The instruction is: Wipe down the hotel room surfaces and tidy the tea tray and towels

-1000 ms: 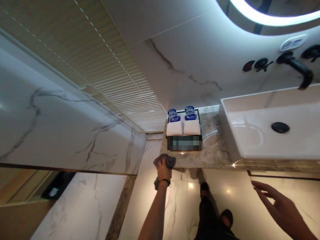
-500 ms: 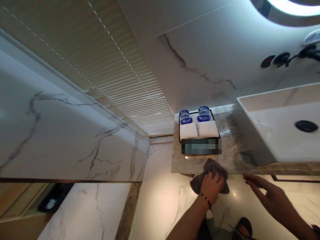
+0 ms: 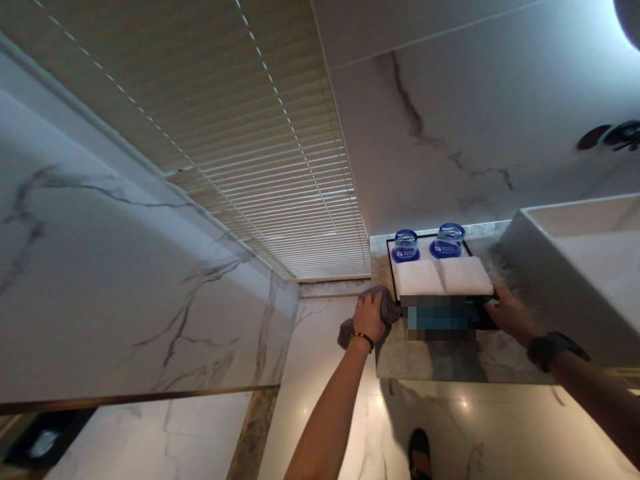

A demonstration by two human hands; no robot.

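My left hand [image 3: 369, 320] is closed round a crumpled grey-brown cloth [image 3: 346, 332], at the left edge of the counter [image 3: 410, 360]. Part of the cloth presses against the near left corner of a black-edged tray [image 3: 391, 267]. My right hand [image 3: 513, 317] grips the near right corner of that tray, its fingertips partly hidden by the edge. Two white folded towels [image 3: 420, 277] lie side by side on the tray. Behind them are two blue-tinted glasses [image 3: 451, 240], on round blue coasters. The tray's front is blurred out.
A white rectangular basin [image 3: 565, 280] stands right of the tray, below black wall taps [image 3: 623, 135]. Blinds [image 3: 300, 200] cover the window at left, beside a marbled ledge [image 3: 150, 300]. A shoe [image 3: 419, 450] shows on the floor under the counter.
My left hand has moved left with the cloth, from the counter's front edge to the tray's left side. My right hand has risen from below the counter onto the tray's right corner.
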